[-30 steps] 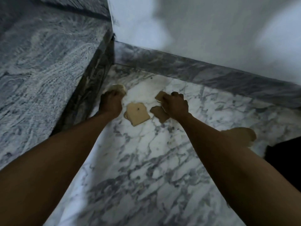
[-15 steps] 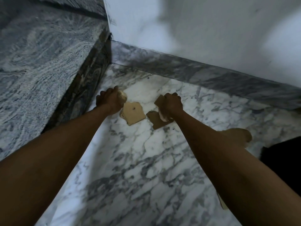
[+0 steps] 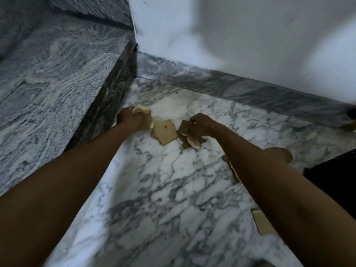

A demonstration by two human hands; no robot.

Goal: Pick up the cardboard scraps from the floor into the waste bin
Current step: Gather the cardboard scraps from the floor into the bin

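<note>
Both hands, left (image 3: 129, 120) & right (image 3: 200, 126), each grip cardboard scraps; 1 scrap (image 3: 165, 132) lies btwn.

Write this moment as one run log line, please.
left hand: grips scrap | right hand: grips scraps | floor: flat scrap lies between hands | bin: not clearly seen

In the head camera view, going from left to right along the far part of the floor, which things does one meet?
Grey stone step → left hand gripping a cardboard scrap → flat scrap with a hole lying on the floor → right hand gripping brown scraps → dark waste bin.
</note>
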